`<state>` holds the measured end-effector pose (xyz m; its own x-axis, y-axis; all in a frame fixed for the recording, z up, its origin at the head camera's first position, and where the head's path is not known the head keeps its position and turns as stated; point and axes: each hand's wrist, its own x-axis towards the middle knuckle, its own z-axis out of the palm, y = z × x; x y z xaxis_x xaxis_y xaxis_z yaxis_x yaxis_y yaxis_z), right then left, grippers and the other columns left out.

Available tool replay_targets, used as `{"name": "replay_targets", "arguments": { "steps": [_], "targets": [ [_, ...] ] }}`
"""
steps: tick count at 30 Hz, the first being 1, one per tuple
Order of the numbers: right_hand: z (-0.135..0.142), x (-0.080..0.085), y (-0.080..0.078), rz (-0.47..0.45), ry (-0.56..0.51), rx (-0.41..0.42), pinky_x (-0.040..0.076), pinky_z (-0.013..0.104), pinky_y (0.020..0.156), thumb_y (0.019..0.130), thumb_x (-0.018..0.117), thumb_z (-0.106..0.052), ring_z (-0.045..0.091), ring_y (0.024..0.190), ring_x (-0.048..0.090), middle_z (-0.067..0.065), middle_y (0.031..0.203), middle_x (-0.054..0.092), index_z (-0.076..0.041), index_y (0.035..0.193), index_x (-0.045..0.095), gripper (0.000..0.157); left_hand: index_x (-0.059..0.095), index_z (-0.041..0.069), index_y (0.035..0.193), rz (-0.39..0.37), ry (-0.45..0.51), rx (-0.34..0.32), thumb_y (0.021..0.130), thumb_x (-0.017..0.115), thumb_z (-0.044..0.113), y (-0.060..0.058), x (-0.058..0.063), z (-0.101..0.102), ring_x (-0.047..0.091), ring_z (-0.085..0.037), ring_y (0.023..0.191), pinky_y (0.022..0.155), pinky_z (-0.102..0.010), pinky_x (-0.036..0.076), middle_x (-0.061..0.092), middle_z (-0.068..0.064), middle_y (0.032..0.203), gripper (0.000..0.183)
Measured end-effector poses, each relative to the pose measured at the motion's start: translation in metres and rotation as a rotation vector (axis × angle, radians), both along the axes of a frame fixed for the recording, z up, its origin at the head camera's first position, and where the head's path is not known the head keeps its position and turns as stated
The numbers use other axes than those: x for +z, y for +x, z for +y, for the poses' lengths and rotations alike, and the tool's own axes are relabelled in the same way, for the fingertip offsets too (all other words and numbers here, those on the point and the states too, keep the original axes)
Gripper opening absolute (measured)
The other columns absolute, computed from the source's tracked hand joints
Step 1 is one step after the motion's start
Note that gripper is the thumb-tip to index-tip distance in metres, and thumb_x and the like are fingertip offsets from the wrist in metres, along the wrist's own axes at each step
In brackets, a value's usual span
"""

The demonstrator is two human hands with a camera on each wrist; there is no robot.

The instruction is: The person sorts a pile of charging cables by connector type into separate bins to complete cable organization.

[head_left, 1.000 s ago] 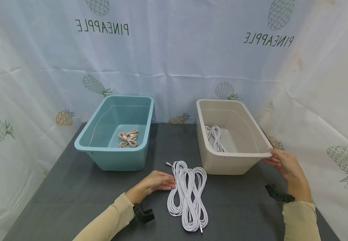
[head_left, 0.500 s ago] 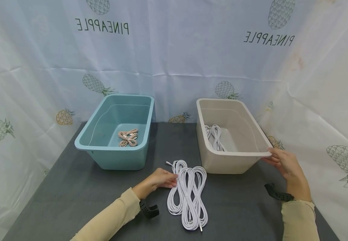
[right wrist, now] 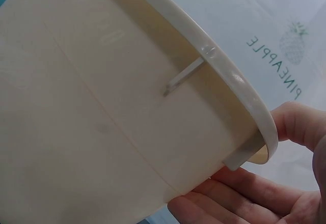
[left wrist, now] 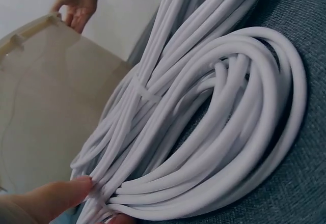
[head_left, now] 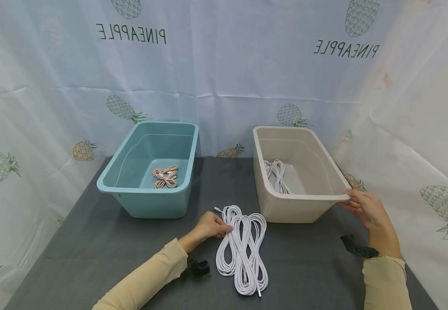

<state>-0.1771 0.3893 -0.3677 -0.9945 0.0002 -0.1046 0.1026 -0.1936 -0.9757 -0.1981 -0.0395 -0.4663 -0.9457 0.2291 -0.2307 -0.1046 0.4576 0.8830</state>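
Note:
Two looped bundles of white cable lie side by side on the dark tabletop, overlapping in the head view: a left cable bundle (head_left: 220,260) and a right cable bundle (head_left: 243,252). My left hand (head_left: 210,225) pinches the left one near its bound waist. In the left wrist view the thumb (left wrist: 69,196) presses on the cable strands from one side, with a fingertip on the other. Over at the beige bin (head_left: 297,210), my right hand (head_left: 371,215) grips the front right corner, thumb by the rim (right wrist: 232,79) and fingers under it against the outer wall.
A blue bin (head_left: 154,206) stands at the back left with a pinkish-tan braided cable (head_left: 165,176) inside. White cable (head_left: 279,174) lies in the beige bin along its left side. Behind both hangs a pineapple-print curtain (head_left: 227,64). Each wrist wears a black strap.
My left hand has moved right and slightly away from me onto the left cable bundle, and its fingers now pinch it. The right hand stays on the beige bin's corner.

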Motion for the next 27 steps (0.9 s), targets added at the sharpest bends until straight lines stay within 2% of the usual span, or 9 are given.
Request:
{"name": "replay_targets", "arguments": {
  "steps": [4, 9, 12, 16, 19, 23, 25, 27],
  "targets": [
    [0.001, -0.001, 0.000, 0.008, -0.004, 0.004, 0.062, 0.023, 0.071, 0.097, 0.053, -0.008, 0.006, 0.079, 0.072, -0.011, 0.089, 0.068, -0.015, 0.085, 0.074, 0.026, 0.073, -0.003, 0.073, 0.018, -0.028, 0.007, 0.079, 0.079, 0.020, 0.000, 0.001, 0.003, 0.057, -0.003, 0.045, 0.047, -0.019, 0.053, 0.071, -0.011, 0.062, 0.024],
    [0.001, 0.000, 0.000, 0.002, 0.000, -0.003, 0.062, 0.022, 0.070, 0.097, 0.053, -0.008, 0.006, 0.078, 0.072, -0.011, 0.088, 0.068, -0.016, 0.083, 0.074, 0.027, 0.069, -0.008, 0.083, -0.034, 0.053, 0.051, 0.090, 0.065, 0.014, -0.007, -0.002, 0.007, 0.058, -0.002, 0.043, 0.048, -0.021, 0.057, 0.071, -0.015, 0.063, 0.024],
    [0.000, 0.001, -0.001, -0.007, -0.004, -0.008, 0.062, 0.022, 0.070, 0.097, 0.052, -0.008, 0.006, 0.078, 0.072, -0.011, 0.088, 0.068, -0.016, 0.083, 0.074, 0.028, 0.070, -0.010, 0.083, -0.093, 0.082, 0.070, 0.089, 0.066, 0.012, -0.012, -0.004, 0.007, 0.056, -0.002, 0.040, 0.046, -0.020, 0.056, 0.067, -0.008, 0.055, 0.023],
    [0.000, 0.001, -0.001, -0.018, -0.011, -0.015, 0.062, 0.022, 0.069, 0.098, 0.051, -0.006, 0.006, 0.076, 0.072, -0.011, 0.087, 0.068, -0.016, 0.082, 0.074, 0.030, 0.071, -0.010, 0.079, -0.127, 0.051, 0.041, 0.087, 0.070, 0.012, -0.015, -0.001, 0.008, 0.054, -0.001, 0.041, 0.045, -0.018, 0.054, 0.058, 0.003, 0.049, 0.023],
    [-0.001, 0.001, -0.001, -0.021, -0.009, -0.019, 0.062, 0.022, 0.069, 0.098, 0.050, -0.006, 0.006, 0.076, 0.072, -0.011, 0.087, 0.068, -0.016, 0.081, 0.074, 0.031, 0.071, -0.006, 0.075, -0.103, -0.009, 0.018, 0.087, 0.069, 0.011, -0.014, 0.002, 0.009, 0.053, -0.002, 0.042, 0.045, -0.017, 0.053, 0.056, 0.003, 0.049, 0.022],
    [-0.002, 0.001, -0.002, -0.021, -0.004, -0.021, 0.062, 0.022, 0.069, 0.097, 0.052, -0.007, 0.006, 0.076, 0.072, -0.011, 0.087, 0.067, -0.016, 0.082, 0.074, 0.029, 0.067, 0.001, 0.065, -0.019, -0.103, -0.004, 0.085, 0.067, 0.012, -0.010, 0.007, 0.008, 0.054, -0.004, 0.043, 0.045, -0.018, 0.051, 0.065, -0.007, 0.053, 0.022],
    [-0.002, 0.001, -0.002, -0.016, -0.005, -0.021, 0.062, 0.023, 0.069, 0.097, 0.052, -0.007, 0.006, 0.076, 0.072, -0.011, 0.087, 0.067, -0.016, 0.082, 0.074, 0.028, 0.060, 0.003, 0.064, -0.006, -0.090, -0.007, 0.084, 0.066, 0.010, -0.009, 0.007, 0.006, 0.057, -0.005, 0.046, 0.047, -0.020, 0.053, 0.067, -0.011, 0.058, 0.022],
    [-0.002, 0.001, -0.001, -0.011, -0.012, -0.023, 0.062, 0.023, 0.069, 0.097, 0.053, -0.006, 0.006, 0.076, 0.072, -0.010, 0.087, 0.068, -0.015, 0.082, 0.074, 0.028, 0.053, 0.005, 0.067, -0.026, -0.030, 0.004, 0.085, 0.064, 0.007, -0.008, 0.007, 0.004, 0.058, -0.006, 0.048, 0.050, -0.023, 0.057, 0.064, -0.012, 0.060, 0.021]
  ]
}}
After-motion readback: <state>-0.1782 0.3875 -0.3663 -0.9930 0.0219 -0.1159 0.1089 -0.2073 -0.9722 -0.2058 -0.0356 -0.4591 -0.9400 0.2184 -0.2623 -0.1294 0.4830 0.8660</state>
